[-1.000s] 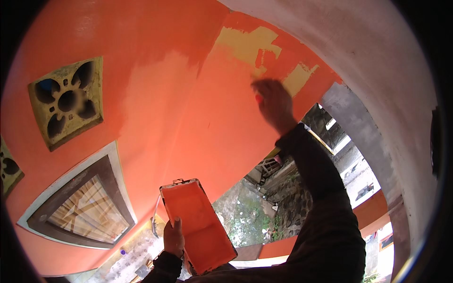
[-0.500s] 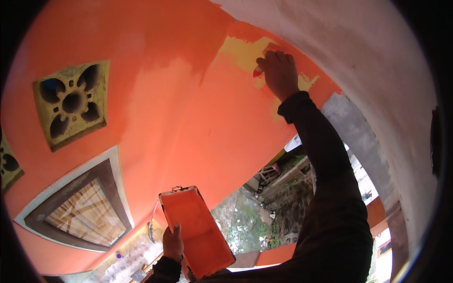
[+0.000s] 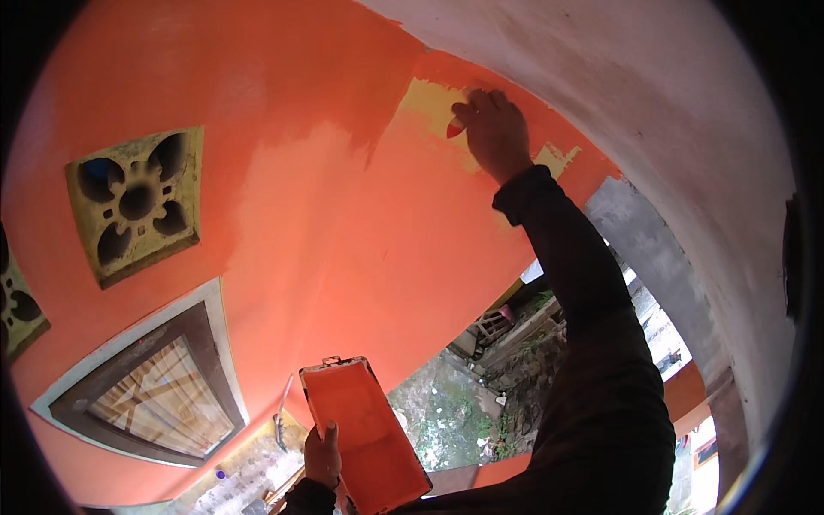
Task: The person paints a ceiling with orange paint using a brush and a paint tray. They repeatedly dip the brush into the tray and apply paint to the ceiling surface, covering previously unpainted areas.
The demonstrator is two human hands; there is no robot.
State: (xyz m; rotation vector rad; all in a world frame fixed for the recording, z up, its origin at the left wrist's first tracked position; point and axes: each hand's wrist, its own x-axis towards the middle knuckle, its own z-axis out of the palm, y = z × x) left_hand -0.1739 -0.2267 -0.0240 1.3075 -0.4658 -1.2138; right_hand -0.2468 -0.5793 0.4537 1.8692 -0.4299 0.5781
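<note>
My right hand [image 3: 498,136] is raised to the upper part of an orange wall [image 3: 343,232], closed around a paintbrush. Only the brush's red handle end [image 3: 455,127] sticks out beside the thumb; its bristles are hidden behind my fingers. Yellow patches [image 3: 433,103] of wall show around this hand, with fresh darker orange along the top edge. Low in the view, my left hand [image 3: 323,457] grips the side of a rectangular paint tray [image 3: 365,429], its thumb over the rim. Orange paint coats the tray's inside, and its rim is dark and smeared.
A pale ceiling or overhang [image 3: 669,94] curves along the upper right. On the left are a yellow vent block [image 3: 137,202] and a window [image 3: 163,399] with a curtain. Far below lie rough ground [image 3: 442,412] and a stone wall [image 3: 519,412].
My right hand has shifted a little to the left along the wall's top with the brush. The tray sits slightly lower in view, and the whole view has tilted slightly.
</note>
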